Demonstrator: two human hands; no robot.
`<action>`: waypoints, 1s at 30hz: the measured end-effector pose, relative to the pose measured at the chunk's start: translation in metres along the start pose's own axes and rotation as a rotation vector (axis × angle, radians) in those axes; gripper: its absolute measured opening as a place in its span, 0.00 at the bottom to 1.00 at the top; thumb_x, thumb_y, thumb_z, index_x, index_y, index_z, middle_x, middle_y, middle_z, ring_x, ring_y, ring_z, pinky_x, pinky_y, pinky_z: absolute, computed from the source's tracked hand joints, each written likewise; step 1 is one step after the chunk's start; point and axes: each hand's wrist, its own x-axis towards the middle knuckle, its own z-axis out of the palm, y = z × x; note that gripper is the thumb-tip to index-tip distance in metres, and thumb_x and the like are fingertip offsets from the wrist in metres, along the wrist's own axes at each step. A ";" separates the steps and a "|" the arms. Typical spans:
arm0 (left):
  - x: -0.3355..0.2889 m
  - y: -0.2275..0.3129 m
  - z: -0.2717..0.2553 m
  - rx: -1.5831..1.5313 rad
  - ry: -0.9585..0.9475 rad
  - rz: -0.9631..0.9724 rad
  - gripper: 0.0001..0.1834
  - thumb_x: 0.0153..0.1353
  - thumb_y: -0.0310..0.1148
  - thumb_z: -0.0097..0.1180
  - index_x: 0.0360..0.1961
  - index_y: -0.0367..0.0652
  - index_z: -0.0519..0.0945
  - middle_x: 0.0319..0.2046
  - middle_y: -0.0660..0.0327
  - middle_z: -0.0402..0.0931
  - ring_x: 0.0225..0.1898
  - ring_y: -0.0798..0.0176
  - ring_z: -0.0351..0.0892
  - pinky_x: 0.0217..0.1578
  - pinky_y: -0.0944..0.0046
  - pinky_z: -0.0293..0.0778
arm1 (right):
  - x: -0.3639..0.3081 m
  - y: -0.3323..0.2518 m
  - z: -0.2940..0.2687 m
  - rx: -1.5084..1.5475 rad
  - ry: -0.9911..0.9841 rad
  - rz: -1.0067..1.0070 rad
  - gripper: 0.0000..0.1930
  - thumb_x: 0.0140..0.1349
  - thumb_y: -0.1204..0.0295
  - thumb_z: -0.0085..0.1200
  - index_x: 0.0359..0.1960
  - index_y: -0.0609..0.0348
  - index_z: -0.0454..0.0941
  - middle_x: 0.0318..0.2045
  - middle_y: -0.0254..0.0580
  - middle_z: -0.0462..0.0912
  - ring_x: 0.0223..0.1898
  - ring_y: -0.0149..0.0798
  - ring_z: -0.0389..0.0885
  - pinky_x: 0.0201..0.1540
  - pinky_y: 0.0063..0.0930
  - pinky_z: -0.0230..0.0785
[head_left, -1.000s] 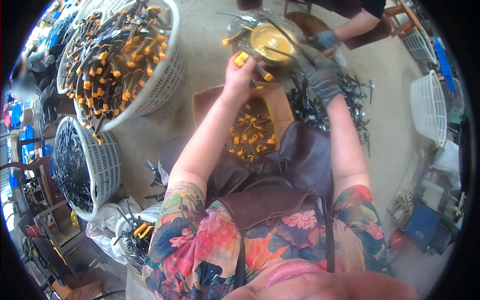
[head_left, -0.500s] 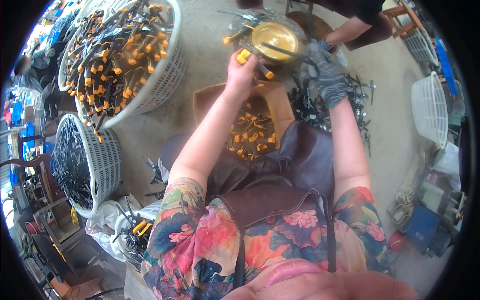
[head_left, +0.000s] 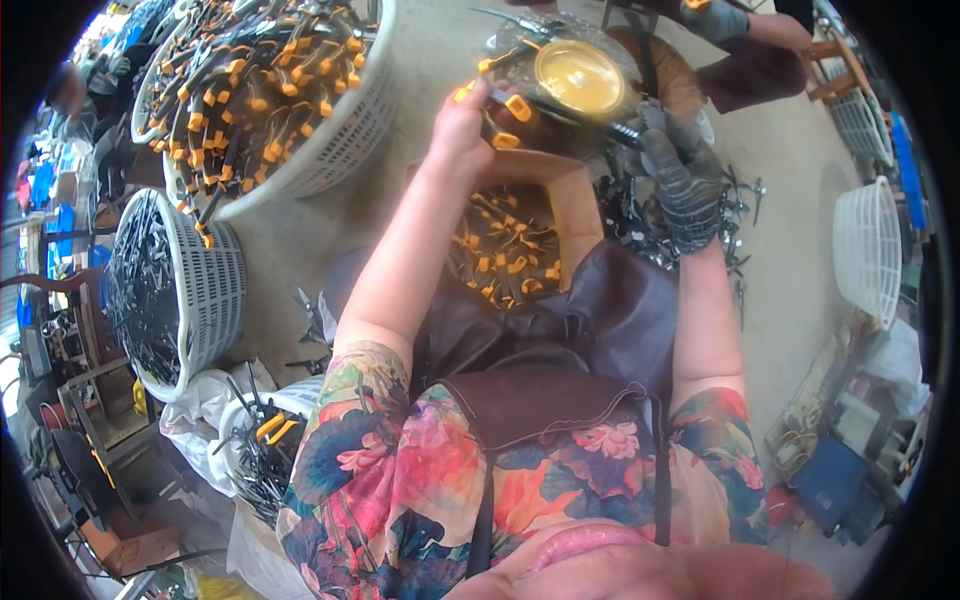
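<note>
Gripping several orange-ended handles (head_left: pixel 517 107), the bare left hand (head_left: pixel 462 128) has its fingers closed on them, above the far left corner of the cardboard box (head_left: pixel 577 200). The gloved right hand (head_left: pixel 688 178) meets a dark bar (head_left: pixel 627 134), fingers bent (blur there, so I cannot tell whether they clamp it). More orange-ended grips (head_left: pixel 505 240) fill the box, inside its rim. Beyond the hands, a yellow dish (head_left: pixel 582 76) sits on a plastic-covered stand (head_left: pixel 512 72). Dark metal pieces (head_left: pixel 630 215) heap just outside the box's right wall. Concrete floor (head_left: pixel 790 200) stretches from that heap to a white basket (head_left: pixel 868 255); a narrower strip separates the box from the large, heaped basket (head_left: pixel 335 130) on the left.
</note>
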 end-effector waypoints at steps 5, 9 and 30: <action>-0.002 0.000 -0.001 0.011 -0.011 -0.003 0.13 0.70 0.33 0.42 0.47 0.33 0.68 0.40 0.53 0.77 0.40 0.58 0.80 0.42 0.60 0.79 | 0.000 0.000 0.004 -0.067 -0.114 -0.027 0.15 0.63 0.72 0.54 0.50 0.64 0.76 0.36 0.34 0.82 0.32 0.23 0.78 0.35 0.18 0.72; -0.003 0.000 0.001 0.038 -0.004 -0.006 0.13 0.70 0.33 0.42 0.49 0.34 0.66 0.40 0.53 0.77 0.40 0.58 0.80 0.41 0.60 0.79 | -0.001 0.008 0.006 -0.154 -0.088 -0.101 0.14 0.62 0.73 0.55 0.48 0.64 0.77 0.35 0.39 0.83 0.32 0.28 0.80 0.37 0.23 0.72; -0.049 0.000 0.036 0.265 -0.071 0.169 0.20 0.67 0.33 0.47 0.56 0.42 0.57 0.39 0.57 0.72 0.26 0.65 0.78 0.19 0.71 0.72 | 0.023 0.032 0.024 -0.277 0.066 -0.078 0.24 0.56 0.63 0.63 0.52 0.59 0.72 0.35 0.42 0.81 0.34 0.32 0.79 0.37 0.26 0.73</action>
